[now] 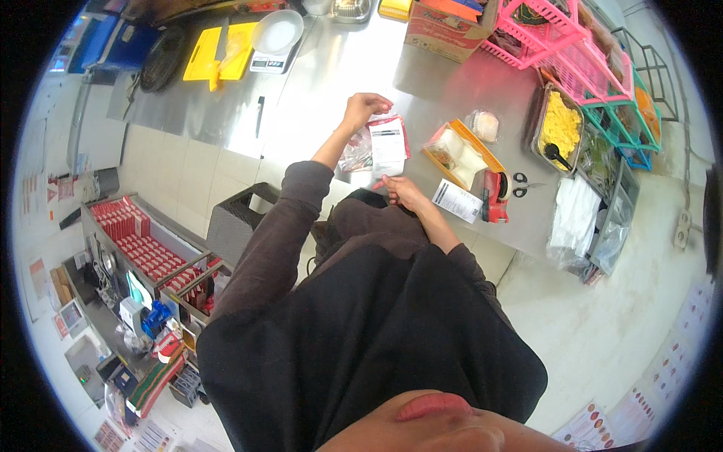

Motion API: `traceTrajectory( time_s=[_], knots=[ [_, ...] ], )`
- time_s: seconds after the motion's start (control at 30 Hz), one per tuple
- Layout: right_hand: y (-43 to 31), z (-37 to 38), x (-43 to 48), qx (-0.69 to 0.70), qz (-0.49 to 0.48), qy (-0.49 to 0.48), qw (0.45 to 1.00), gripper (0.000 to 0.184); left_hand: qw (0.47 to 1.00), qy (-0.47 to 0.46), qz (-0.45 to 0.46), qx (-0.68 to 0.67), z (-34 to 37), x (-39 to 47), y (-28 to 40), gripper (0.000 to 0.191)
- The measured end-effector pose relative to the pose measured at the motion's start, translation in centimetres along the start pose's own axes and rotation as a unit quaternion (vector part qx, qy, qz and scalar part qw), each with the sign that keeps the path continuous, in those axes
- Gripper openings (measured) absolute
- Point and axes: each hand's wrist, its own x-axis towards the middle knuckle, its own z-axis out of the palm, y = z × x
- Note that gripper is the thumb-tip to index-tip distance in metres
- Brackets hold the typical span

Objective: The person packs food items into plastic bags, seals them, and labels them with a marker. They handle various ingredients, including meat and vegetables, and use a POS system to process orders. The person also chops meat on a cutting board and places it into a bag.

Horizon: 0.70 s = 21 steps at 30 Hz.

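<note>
A clear plastic bag (357,152) with red and pale contents lies near the front edge of the steel table (316,101). On it rests a white printed paper slip (387,148), over something red. My left hand (365,111) is above the bag's far end, fingers bent; whether it pinches the plastic cannot be told. At the slip's near end is my right hand (399,191), fingers loosely curled by the table edge, its grip unclear. To the right are a yellow open box (480,155) lined with white paper, a second printed slip (456,200) and a red tape dispenser (495,198).
Black-handled scissors (519,185), a clear clamshell pack (484,125) and a tray of yellow food (560,127) stand right. Pink baskets (599,51) rise behind. Far left are a yellow cutting board (200,56) with a knife and a kitchen scale (268,63). A dark stool (231,220) stands below.
</note>
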Motion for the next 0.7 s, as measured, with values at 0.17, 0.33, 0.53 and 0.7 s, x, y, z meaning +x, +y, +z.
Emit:
traceTrajectory(
  time_s=[0.17,0.33,0.53,0.7],
  knots=[
    [0.1,-0.9,0.5,0.022,-0.002,0.035,0.999,0.041,0.988,-0.039,0.017,0.146,0.1,1.0,-0.6,0.038],
    [0.7,-1.7,1.6,0.032,-0.025,0.031,0.999,0.037,0.981,-0.087,-0.068,0.160,-0.7,1.8,-1.4,0.038],
    [0.9,-4.6,5.9,-0.087,-0.071,0.084,0.990,0.025,0.980,-0.117,-0.162,0.006,-1.4,3.5,-3.8,0.028],
    [0.6,-5.0,6.8,-0.262,-0.134,0.217,0.931,0.021,0.954,-0.047,-0.130,0.267,-1.4,3.8,-5.8,0.042]
  ],
)
